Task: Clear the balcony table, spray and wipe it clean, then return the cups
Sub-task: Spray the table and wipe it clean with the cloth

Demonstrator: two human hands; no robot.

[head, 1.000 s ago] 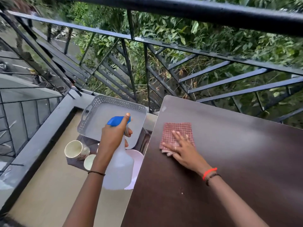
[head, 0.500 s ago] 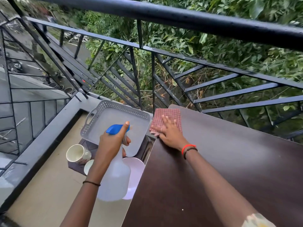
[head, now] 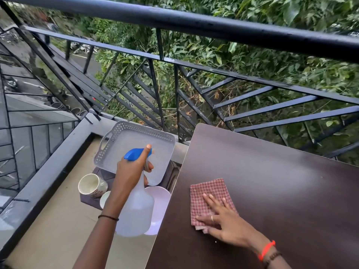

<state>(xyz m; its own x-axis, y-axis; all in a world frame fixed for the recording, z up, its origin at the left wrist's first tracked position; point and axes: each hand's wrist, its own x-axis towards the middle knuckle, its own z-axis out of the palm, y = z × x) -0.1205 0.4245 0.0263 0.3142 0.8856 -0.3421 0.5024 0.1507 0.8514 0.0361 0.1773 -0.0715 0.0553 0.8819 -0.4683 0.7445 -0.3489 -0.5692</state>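
The dark brown table point(head: 272, 181) fills the right half of the view. On its near left part lies a red checked cloth point(head: 208, 193), and my right hand point(head: 223, 220) presses flat on it with straight fingers. My left hand point(head: 130, 171) grips the neck of a translucent spray bottle point(head: 136, 210) with a blue head, held upright left of the table over the low stand. A white mug point(head: 91, 186) and a second cup point(head: 104, 199), partly hidden by my arm, sit on the low dark stand.
A grey perforated tray point(head: 120, 144) leans on the low stand beside the table's left edge. A pale pink plate point(head: 159, 200) shows behind the bottle. Black metal railing point(head: 194, 22) runs along the far side, with foliage beyond. Beige floor point(head: 48, 230) lies at lower left.
My right hand has dragged the cloth from the table's far left corner back toward me along the left side. The bottle stays held in my left hand.
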